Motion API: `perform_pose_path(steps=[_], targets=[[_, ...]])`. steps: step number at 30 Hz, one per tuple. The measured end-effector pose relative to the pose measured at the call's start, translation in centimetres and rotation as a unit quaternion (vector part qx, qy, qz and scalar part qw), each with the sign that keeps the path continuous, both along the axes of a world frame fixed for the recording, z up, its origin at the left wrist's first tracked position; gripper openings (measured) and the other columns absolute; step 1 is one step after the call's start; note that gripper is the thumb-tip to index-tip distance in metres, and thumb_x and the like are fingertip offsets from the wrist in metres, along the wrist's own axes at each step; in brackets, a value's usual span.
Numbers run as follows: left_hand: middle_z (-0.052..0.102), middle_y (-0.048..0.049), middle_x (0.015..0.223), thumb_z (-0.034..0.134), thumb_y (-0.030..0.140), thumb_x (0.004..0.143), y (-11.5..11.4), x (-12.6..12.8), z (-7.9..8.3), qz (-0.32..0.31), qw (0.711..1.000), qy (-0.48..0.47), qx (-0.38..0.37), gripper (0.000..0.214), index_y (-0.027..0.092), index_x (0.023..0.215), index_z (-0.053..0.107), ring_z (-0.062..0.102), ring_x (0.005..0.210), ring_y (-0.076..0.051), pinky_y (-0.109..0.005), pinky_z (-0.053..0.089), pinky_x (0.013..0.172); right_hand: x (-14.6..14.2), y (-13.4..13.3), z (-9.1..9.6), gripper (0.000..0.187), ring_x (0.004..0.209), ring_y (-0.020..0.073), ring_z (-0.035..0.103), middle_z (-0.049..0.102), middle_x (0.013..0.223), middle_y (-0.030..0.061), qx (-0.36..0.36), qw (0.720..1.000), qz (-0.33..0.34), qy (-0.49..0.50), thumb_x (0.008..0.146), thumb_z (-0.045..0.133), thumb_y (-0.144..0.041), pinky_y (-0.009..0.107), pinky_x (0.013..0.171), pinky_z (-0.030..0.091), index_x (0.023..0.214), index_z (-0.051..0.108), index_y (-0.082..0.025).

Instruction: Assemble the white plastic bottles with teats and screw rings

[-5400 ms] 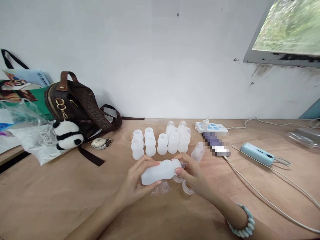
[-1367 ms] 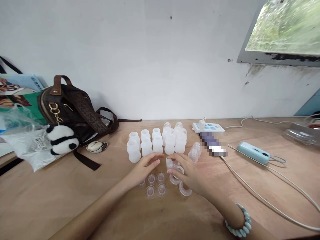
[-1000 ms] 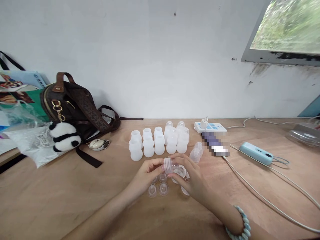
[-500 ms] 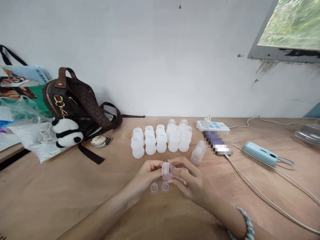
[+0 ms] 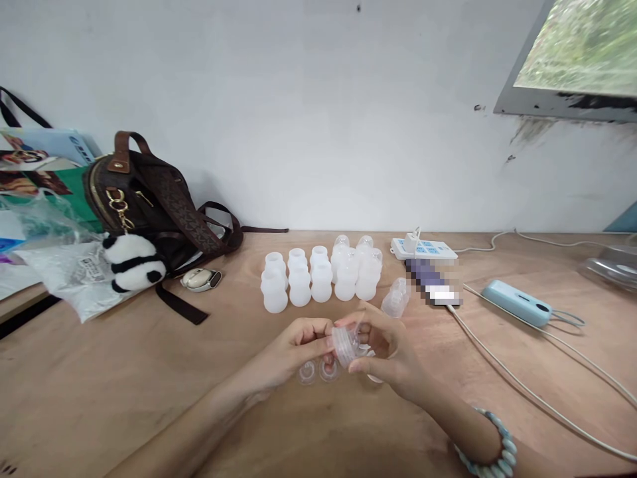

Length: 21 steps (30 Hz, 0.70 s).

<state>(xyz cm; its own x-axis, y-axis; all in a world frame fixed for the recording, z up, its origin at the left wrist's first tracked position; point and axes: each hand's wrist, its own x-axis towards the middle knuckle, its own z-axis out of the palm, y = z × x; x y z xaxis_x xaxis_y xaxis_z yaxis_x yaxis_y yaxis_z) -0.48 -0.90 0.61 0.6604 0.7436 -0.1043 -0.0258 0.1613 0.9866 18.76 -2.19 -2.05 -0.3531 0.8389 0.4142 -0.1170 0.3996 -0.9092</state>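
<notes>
Both hands hold one clear plastic bottle top (image 5: 343, 346) with a ridged collar, tilted on its side above the table. The fingertips of my left hand (image 5: 303, 348) pinch the collar's left edge. Around its right side curve the thumb and fingers of my right hand (image 5: 385, 342), which hide part of it. Just below lie two small clear round pieces, a left one (image 5: 307, 373) and a right one (image 5: 328, 372). Behind the hands stand several milky white bottles (image 5: 299, 285); those on the right wear clear domed caps (image 5: 342, 242). A stack of clear domed caps (image 5: 397, 297) leans beside them.
A dark backpack (image 5: 169, 199) with a panda plush (image 5: 133, 262) and a plastic bag (image 5: 64, 272) occupies the left. To the right are a power strip (image 5: 432, 249), a phone (image 5: 430, 279), a light blue power bank (image 5: 516, 302) and white cables (image 5: 507, 385).
My right hand's fingers have shifted from the collar's opening to around its outer side. The bottle top has moved slightly right and turned. The bottles stay in place.
</notes>
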Motion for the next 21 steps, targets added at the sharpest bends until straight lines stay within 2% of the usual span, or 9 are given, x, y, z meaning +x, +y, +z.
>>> perform_pose_path(steps=[2, 3, 6, 9, 14, 17, 21], targets=[[0.054, 0.0023, 0.066, 0.068, 0.049, 0.079, 0.3, -0.6, 0.4, -0.008, 1.000, 0.005, 0.010, 0.039, 0.013, 0.071, 0.056, 0.048, 0.061, -0.005, -0.016, 0.037, 0.061, 0.5, 0.5, 0.2, 0.046, 0.068, 0.0128, 0.062, 0.059, 0.082, 0.0016, -0.069, 0.995, 0.023, 0.062, 0.072, 0.079, -0.050, 0.025, 0.060, 0.054, 0.105, 0.066, -0.021], [0.053, 0.0024, 0.066, 0.068, 0.049, 0.078, 0.5, -1.0, 0.6, -0.008, 1.000, 0.012, 0.016, 0.039, 0.013, 0.070, 0.055, 0.048, 0.061, -0.005, -0.016, 0.037, 0.061, 0.8, 0.8, 0.3, 0.047, 0.064, 0.0121, 0.061, 0.060, 0.079, 0.0010, -0.087, 0.992, 0.013, 0.091, 0.073, 0.078, -0.052, 0.025, 0.057, 0.054, 0.105, 0.065, -0.021], [0.052, 0.0026, 0.068, 0.065, 0.048, 0.081, 0.9, -2.8, 1.1, 0.000, 0.998, 0.042, 0.044, 0.037, 0.013, 0.072, 0.055, 0.046, 0.063, -0.005, -0.016, 0.037, 0.063, 2.0, 1.7, 0.6, 0.041, 0.061, 0.0103, 0.060, 0.063, 0.078, 0.0001, -0.085, 0.984, -0.075, 0.137, 0.078, 0.074, -0.049, 0.025, 0.059, 0.055, 0.108, 0.065, -0.022], [0.050, 0.0027, 0.068, 0.061, 0.047, 0.084, 0.6, -4.9, 0.6, 0.021, 0.992, 0.099, 0.078, 0.036, 0.013, 0.072, 0.056, 0.043, 0.066, -0.006, -0.017, 0.035, 0.066, 2.7, 2.1, 1.0, 0.033, 0.068, 0.0110, 0.061, 0.065, 0.083, 0.0012, -0.052, 0.983, -0.136, 0.114, 0.083, 0.071, -0.041, 0.025, 0.063, 0.055, 0.110, 0.066, -0.023], [0.059, 0.0011, 0.072, 0.058, 0.052, 0.081, -0.4, -7.6, -2.8, 0.056, 0.956, 0.274, 0.092, 0.036, 0.017, 0.073, 0.062, 0.047, 0.071, -0.010, -0.019, 0.036, 0.066, 3.0, 2.0, 1.7, 0.032, 0.079, 0.0135, 0.062, 0.065, 0.093, 0.0038, 0.040, 0.973, -0.226, 0.039, 0.083, 0.070, -0.034, 0.027, 0.068, 0.056, 0.113, 0.065, -0.022], [0.061, 0.0000, 0.073, 0.054, 0.052, 0.079, -0.4, -7.8, -4.4, 0.105, 0.916, 0.365, 0.130, 0.037, 0.017, 0.074, 0.065, 0.047, 0.070, -0.012, -0.020, 0.034, 0.065, 3.4, 2.3, 1.9, 0.033, 0.086, 0.0153, 0.061, 0.063, 0.100, 0.0052, 0.107, 0.953, -0.282, -0.022, 0.085, 0.067, -0.032, 0.031, 0.077, 0.055, 0.116, 0.064, -0.022], [0.064, -0.0032, 0.080, 0.046, 0.047, 0.080, -0.1, -6.8, -4.5, 0.142, 0.884, 0.407, 0.181, 0.037, 0.016, 0.074, 0.064, 0.052, 0.075, -0.015, -0.024, 0.036, 0.072, 4.4, 2.4, 2.3, 0.033, 0.085, 0.0159, 0.059, 0.061, 0.096, 0.0044, 0.194, 0.911, -0.321, -0.171, 0.087, 0.063, -0.030, 0.034, 0.080, 0.051, 0.119, 0.062, -0.023]])
